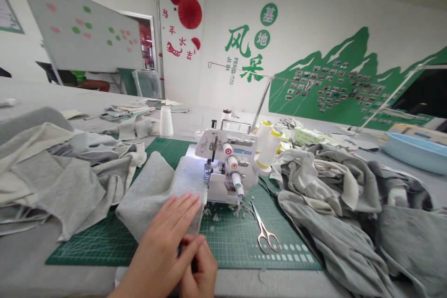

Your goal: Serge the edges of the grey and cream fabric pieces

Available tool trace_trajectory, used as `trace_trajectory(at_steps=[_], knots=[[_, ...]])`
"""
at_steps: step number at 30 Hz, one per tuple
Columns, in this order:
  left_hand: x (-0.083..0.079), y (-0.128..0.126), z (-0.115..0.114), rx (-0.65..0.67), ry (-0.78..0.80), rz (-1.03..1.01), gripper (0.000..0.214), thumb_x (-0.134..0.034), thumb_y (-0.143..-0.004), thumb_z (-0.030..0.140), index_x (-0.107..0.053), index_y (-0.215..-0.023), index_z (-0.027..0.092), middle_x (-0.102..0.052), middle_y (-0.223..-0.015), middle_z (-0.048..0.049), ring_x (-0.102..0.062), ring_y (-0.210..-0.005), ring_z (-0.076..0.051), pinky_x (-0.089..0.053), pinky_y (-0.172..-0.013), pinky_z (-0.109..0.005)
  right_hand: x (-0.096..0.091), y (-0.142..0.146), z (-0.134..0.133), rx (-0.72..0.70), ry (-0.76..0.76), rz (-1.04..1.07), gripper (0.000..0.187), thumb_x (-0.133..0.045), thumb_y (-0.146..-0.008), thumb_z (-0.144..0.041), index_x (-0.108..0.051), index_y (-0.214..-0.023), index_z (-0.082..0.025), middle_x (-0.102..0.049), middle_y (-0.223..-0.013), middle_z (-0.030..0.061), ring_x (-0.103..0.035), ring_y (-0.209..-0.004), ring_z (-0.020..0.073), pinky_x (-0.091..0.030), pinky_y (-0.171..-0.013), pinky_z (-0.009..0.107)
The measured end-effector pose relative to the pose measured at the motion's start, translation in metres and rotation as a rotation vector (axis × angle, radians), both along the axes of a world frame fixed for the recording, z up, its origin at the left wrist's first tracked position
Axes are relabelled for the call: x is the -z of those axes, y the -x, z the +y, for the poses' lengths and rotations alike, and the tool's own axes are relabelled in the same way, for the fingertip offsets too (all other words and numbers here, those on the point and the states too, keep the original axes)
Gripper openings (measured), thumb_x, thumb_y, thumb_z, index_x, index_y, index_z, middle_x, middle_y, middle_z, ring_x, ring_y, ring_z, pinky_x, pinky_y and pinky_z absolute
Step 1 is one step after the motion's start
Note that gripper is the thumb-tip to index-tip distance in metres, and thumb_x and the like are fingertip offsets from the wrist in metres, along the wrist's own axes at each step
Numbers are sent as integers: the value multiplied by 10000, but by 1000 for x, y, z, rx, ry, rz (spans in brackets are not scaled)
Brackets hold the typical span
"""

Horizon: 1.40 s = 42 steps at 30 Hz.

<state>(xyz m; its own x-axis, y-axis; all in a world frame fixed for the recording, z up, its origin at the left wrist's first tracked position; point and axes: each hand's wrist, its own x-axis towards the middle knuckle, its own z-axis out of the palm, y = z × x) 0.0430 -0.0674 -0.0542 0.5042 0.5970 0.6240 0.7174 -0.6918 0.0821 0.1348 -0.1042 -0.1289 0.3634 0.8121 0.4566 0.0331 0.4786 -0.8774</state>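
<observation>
A piece of light grey fabric (157, 195) runs over the green mat to the lit needle area of a white overlock sewing machine (226, 163). My left hand (167, 237) lies on the fabric with its fingers stretched out flat, its thumb reaching over my right hand. Close beside it, my right hand (200, 265) is closed, fingers curled at the near edge of the fabric; the fingertips are partly hidden. Small scissors (265, 233) with open blades lie right of the machine, near loose lint (216, 217).
Piles of grey fabric lie to the left (70, 181) and right (335, 209) of the cutting mat (101, 242). A white thread cone (166, 122) stands behind the mat. Yellow-ended thread spools (270, 149) are beside the machine, and a blue basin (419, 151) sits far right.
</observation>
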Motion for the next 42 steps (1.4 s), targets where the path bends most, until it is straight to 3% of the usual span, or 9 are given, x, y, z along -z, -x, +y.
trace_trajectory(at_steps=[14, 23, 30, 35, 39, 42], knots=[[-2, -8, 11, -21, 41, -19, 549, -596, -921, 320, -450, -1439, 208, -552, -1450, -94, -523, -1329, -287, -433, -1115, -514, -1, -1, 1, -6, -41, -19, 185, -550, -926, -246, -733, -906, -229, -734, -818, 33, -681, -743, 193, -537, -672, 253], [-2, -9, 16, -37, 56, -24, 546, -604, -914, 348, -477, -1423, 197, -551, -1450, -104, -519, -1327, -304, -423, -1114, -533, 4, 0, 2, -17, -34, -69, 224, -509, -941, -249, -732, -939, -224, -737, -842, 50, -684, -761, 212, -528, -686, 275], [-8, -11, 24, -29, 49, 8, 547, -619, -902, 349, -494, -1408, 184, -554, -1446, -110, -523, -1324, -314, -422, -1111, -549, -2, -1, 1, -11, -36, -76, 241, -499, -956, -262, -724, -878, -227, -713, -774, 33, -661, -693, 190, -502, -613, 245], [-11, -3, 10, -8, 38, 29, 598, -624, -899, 362, -451, -1452, 214, -538, -1465, -84, -487, -1361, -315, -415, -1125, -534, 3, 0, 1, -1, -46, -65, 223, -526, -946, -272, -741, -907, -231, -747, -799, 45, -700, -714, 203, -539, -645, 266], [-1, 6, -8, -1, 8, 35, 699, -607, -888, 330, -340, -1527, 231, -493, -1502, -82, -485, -1366, -297, -424, -1132, -457, 6, 0, 1, -6, -37, -68, 229, -538, -936, -269, -766, -937, -247, -767, -811, 49, -713, -709, 216, -554, -626, 284], [6, 8, -13, -12, -7, 60, 750, -603, -877, 309, -288, -1548, 196, -448, -1532, -92, -457, -1386, -300, -416, -1137, -465, 4, -1, 1, -1, -35, -64, 227, -549, -926, -267, -775, -931, -252, -768, -813, 48, -712, -705, 217, -560, -618, 286]])
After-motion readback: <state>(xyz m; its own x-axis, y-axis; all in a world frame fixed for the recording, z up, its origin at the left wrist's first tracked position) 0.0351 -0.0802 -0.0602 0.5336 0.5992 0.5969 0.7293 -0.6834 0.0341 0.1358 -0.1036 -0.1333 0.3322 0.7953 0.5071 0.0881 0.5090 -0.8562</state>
